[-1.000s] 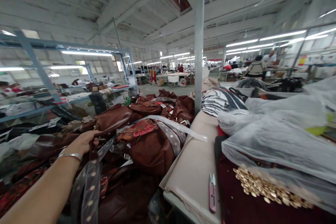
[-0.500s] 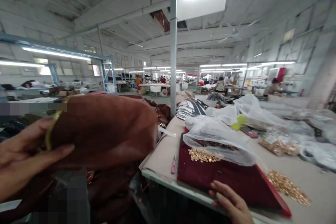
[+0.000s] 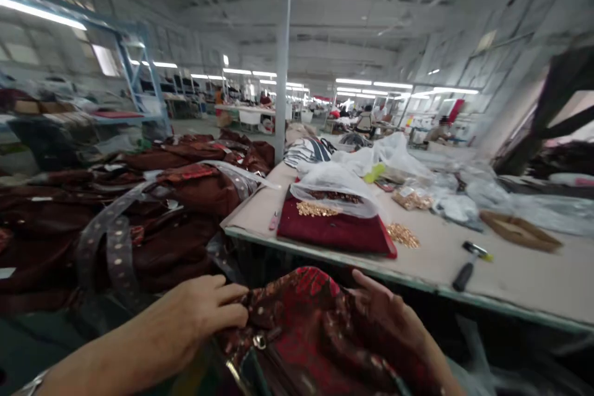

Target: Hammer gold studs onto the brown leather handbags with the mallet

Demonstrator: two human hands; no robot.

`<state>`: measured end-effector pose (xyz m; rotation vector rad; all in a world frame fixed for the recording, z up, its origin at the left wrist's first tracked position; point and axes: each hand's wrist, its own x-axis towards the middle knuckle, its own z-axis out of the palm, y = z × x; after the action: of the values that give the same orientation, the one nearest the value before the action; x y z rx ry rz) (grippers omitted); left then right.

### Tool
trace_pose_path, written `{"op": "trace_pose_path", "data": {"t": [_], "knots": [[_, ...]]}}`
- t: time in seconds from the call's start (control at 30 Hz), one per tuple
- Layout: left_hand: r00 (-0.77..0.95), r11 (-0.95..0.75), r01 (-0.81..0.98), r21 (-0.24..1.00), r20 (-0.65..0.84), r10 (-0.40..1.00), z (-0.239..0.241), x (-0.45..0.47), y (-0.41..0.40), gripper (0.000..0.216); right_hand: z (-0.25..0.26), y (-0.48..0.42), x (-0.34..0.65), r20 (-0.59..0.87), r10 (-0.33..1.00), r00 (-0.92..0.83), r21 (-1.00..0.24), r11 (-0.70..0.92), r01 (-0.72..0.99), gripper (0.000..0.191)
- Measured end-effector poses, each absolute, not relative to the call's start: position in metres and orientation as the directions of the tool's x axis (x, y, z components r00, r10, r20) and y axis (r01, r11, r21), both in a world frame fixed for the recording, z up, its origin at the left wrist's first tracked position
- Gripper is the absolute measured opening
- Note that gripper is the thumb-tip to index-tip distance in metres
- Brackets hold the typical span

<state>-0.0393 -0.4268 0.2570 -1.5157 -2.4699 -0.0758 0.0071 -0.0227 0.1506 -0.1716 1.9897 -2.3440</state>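
A dark red patterned bag (image 3: 315,328) with metal studs and a zip pull lies low in front of me, below the table's edge. My left hand (image 3: 204,312) grips its left side, fingers curled onto the fabric. My right hand (image 3: 387,312) rests on its right side with fingers spread against the cloth. Both forearms reach in from the bottom of the view.
A heap of brown leather bags (image 3: 153,210) fills the left. The long table (image 3: 436,260) carries a maroon cloth (image 3: 334,232) with gold buttons (image 3: 403,235), small pink snips (image 3: 273,220), a black-handled tool (image 3: 464,271) and plastic bags (image 3: 390,158). A steel post (image 3: 281,55) stands behind. People work far off.
The view has dropped and swung right. My left hand left the brown bag it held up; both hands now lie on a red patterned bag in front of me.
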Motion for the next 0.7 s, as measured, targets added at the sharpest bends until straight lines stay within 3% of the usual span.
{"op": "trace_pose_path", "data": {"t": [0.07,0.13,0.27,0.37,0.47,0.6,0.7], "knots": [[-0.425,0.445,0.893,-0.061,0.207,0.881,0.231,-0.053,-0.424,0.048,0.145,-0.002,0.036,-0.133,-0.257,-0.957,-0.961,-0.202,0.188,0.092],[-0.454,0.501,0.856,-0.125,0.277,0.847,0.203,-0.065,-0.426,0.054,0.147,0.011,0.056,-0.272,-0.328,-0.905,-0.937,-0.125,0.327,0.09],[-0.474,0.565,0.819,-0.101,0.436,0.765,0.169,-0.072,-0.421,0.049,0.152,0.006,0.066,-0.425,-0.276,-0.862,-0.905,0.118,0.408,0.079],[-0.446,0.515,0.857,-0.015,0.477,0.757,0.16,-0.058,-0.404,0.052,0.146,-0.017,0.053,-0.482,-0.265,-0.835,-0.876,0.127,0.465,0.076],[-0.422,0.439,0.894,0.092,0.508,0.751,0.151,-0.041,-0.388,0.044,0.141,-0.033,0.033,-0.565,-0.383,-0.731,-0.814,0.111,0.571,0.06],[-0.407,0.392,0.905,0.164,0.601,0.688,0.14,-0.032,-0.383,0.028,0.164,-0.042,0.008,-0.579,-0.399,-0.711,-0.8,0.108,0.59,0.044],[-0.384,0.36,0.917,0.169,0.616,0.688,0.134,-0.033,-0.384,0.029,0.209,-0.057,-0.002,-0.422,-0.546,-0.724,-0.856,-0.023,0.516,0.039]]}}
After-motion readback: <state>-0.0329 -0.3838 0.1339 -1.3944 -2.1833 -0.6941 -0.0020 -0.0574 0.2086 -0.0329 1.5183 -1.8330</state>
